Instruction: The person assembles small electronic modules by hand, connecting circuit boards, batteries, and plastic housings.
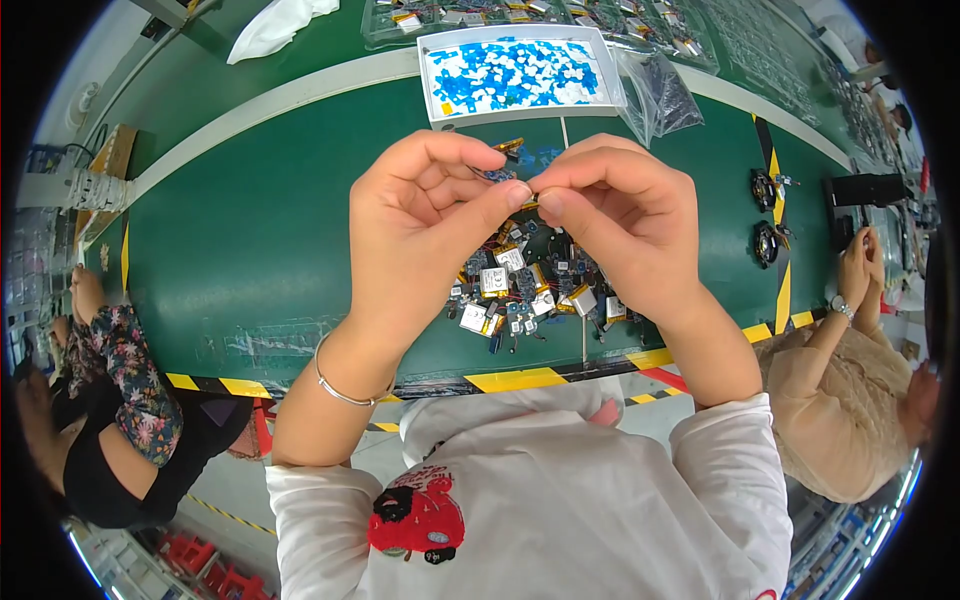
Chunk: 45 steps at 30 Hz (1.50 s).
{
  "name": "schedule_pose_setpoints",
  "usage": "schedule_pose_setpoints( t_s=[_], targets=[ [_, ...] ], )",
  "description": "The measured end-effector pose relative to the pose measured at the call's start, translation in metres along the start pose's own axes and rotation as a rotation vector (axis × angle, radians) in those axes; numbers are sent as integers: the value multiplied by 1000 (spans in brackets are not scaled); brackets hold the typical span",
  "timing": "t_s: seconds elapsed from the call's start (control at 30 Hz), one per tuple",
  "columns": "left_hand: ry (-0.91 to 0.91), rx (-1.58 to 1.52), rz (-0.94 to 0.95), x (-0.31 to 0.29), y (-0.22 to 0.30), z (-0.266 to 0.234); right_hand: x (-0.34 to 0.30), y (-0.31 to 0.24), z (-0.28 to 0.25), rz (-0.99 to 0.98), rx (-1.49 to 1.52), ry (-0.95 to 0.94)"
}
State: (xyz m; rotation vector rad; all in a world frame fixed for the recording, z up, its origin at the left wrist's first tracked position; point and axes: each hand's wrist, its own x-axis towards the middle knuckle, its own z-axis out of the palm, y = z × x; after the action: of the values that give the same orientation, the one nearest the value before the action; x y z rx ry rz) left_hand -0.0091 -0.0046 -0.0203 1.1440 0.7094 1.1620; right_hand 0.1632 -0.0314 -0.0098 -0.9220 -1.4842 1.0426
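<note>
Above the green workbench [240,230], my two hands meet at chest height. My left hand [410,210] is closed in a pinch, thumb and forefinger at a small circuit board [494,175] with thin wires. My right hand [635,215] is closed too, its thumb and forefinger pinched at the same small piece; the fingertips hide what exactly they grip. Just beneath lies a loose pile of small silver battery packs [494,281] wired to dark circuit boards, partly covered by my hands.
A white box [470,118] of blue and white scraps stands beyond my hands, beside a clear plastic bag [650,95]. Trays of parts [460,18] lie farther back. Two round black parts [766,243] sit at the right, near striped tape. Co-workers sit on both sides.
</note>
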Motion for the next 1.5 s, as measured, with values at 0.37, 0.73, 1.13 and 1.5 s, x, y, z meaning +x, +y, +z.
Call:
schedule_pose_setpoints(
  t_s=[0.37, 0.73, 1.13, 1.5],
  targets=[
    [44, -39, -30, -2, -2, 2, 0, 1, 4, 80, 104, 35],
    [-18, -120, -68, -1, -2, 0, 8, 12, -4, 468, 596, -109],
    [-189, -533, -365, 3, -11, -9, 7, -2, -1, 445, 564, -118],
    [-204, -605, -385, 4, -16, -6, -3, -1, 2, 36, 133, -41]
  ],
)
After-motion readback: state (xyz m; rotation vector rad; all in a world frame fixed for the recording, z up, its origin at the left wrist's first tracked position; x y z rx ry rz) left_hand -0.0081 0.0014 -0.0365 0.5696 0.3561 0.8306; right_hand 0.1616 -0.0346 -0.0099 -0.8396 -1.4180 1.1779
